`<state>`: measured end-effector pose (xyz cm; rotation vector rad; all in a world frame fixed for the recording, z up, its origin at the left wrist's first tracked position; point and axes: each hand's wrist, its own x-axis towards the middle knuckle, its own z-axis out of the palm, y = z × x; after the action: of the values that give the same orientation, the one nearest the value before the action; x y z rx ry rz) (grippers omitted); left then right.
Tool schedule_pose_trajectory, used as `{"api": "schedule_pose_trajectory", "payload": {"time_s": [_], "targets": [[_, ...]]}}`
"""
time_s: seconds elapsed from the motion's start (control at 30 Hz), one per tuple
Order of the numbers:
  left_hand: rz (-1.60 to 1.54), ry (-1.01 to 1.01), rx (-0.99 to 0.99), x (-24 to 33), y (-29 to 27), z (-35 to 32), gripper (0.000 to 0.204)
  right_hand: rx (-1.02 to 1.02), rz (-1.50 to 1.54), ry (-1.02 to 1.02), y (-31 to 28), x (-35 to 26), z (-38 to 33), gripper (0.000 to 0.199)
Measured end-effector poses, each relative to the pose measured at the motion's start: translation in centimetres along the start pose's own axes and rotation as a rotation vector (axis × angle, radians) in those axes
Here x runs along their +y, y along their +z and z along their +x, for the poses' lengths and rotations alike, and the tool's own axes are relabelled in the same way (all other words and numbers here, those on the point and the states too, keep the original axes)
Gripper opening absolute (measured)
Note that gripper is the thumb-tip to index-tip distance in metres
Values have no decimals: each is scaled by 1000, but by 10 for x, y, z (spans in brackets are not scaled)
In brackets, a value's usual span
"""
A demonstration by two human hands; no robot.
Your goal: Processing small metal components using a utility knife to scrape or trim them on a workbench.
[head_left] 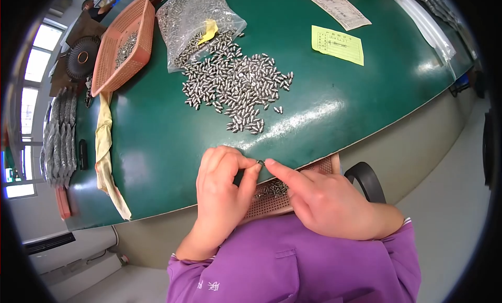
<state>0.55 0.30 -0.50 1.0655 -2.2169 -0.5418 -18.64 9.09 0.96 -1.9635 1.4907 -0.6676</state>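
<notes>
Close to the table's near edge, my left hand point(220, 180) is closed in a pinch, thumb against index finger, on a small metal part point(260, 162). Most of that part is hidden by the fingertips. My right hand point(327, 201) reaches in from the other side, its index finger stretched out to the same part; its remaining fingers are loosely curled, and no object shows in them. Beyond both hands lies a loose pile of small silvery metal parts point(238, 83). Below them, a pink perforated basket point(266, 211) at the table edge holds more small parts, partly covered by my hands.
A clear plastic bag point(196, 15) of metal parts spills onto the green table point(157, 125). Left of it stands a tilted pink basket point(144, 47). A cloth strip point(104, 151), a yellow slip point(337, 45), a paper slip point(342, 11) and plastic sleeves point(426, 28) lie around.
</notes>
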Motion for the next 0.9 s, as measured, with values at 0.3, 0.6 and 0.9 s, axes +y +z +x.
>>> {"api": "schedule_pose_trajectory", "payload": {"time_s": [0.3,0.6,0.9], "targets": [[5,-2,-4,-1,1,0,18,45,68,-46,5,9,0,60],[-10,-13,-11,0,-1,0,18,-25,-68,-86,-4,3,5,61],[-87,9,-170,8,-21,2,18,67,133,-27,-5,14,-5,57]]}}
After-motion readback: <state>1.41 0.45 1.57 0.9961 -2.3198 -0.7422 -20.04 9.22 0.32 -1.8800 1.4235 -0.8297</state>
